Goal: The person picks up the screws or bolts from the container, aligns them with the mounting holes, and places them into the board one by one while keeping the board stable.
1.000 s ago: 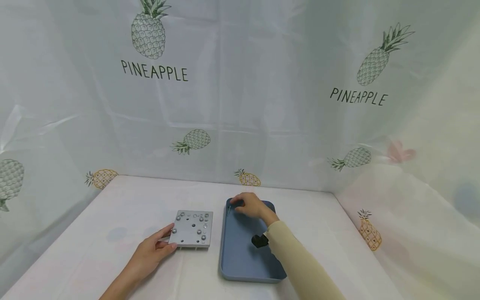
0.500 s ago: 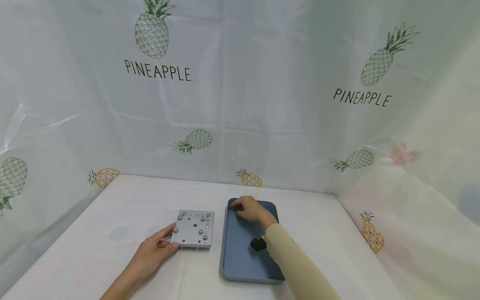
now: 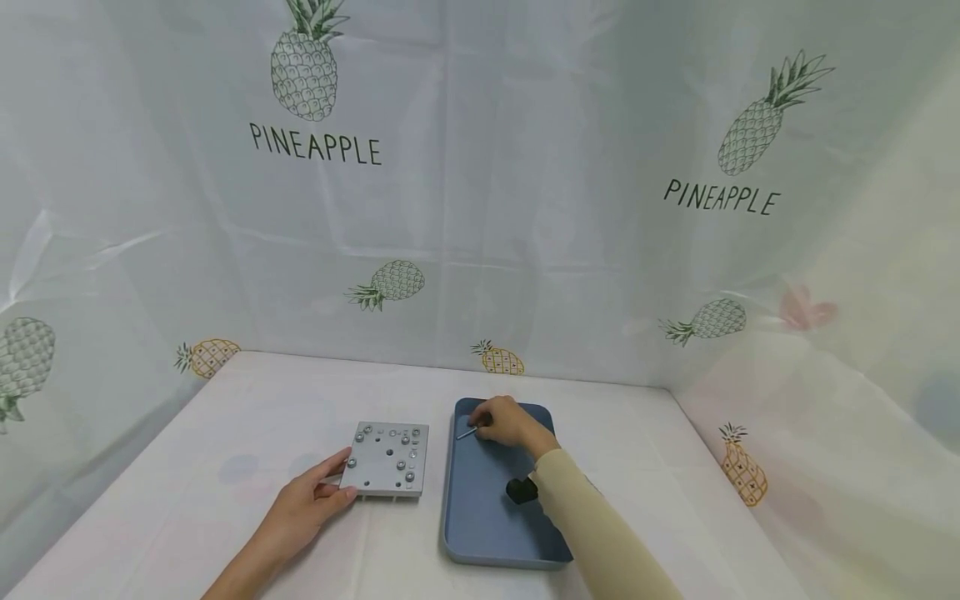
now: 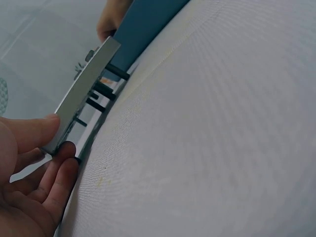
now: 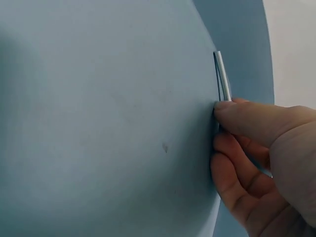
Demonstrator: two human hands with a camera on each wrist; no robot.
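In the head view my left hand (image 3: 309,502) grips the near left corner of a square silver metal plate (image 3: 375,457). Several socket-head screws sit in the plate's top, among open holes. Dark shanks (image 4: 104,90) stick out beneath it in the left wrist view, where my thumb lies on the edge and fingers curl under. Inside a blue tray (image 3: 480,533), near its far left corner, my right hand (image 3: 506,421) pinches a slim silver metal rod (image 5: 223,75) between thumb and fingers. One end of the rod points out past the thumb; the other is hidden in the fingers.
The tray stands just right of the plate, its raised rim running all round. A white cloth (image 3: 262,417) covers the table. Behind the table hangs a pineapple-print curtain (image 3: 525,208). A black wrist camera (image 3: 521,490) sits under the right sleeve.
My right hand has drawn slightly toward me inside the tray. The rod, earlier steeper by the far left corner, now lies at a flatter slant. The left hand and plate stay put.
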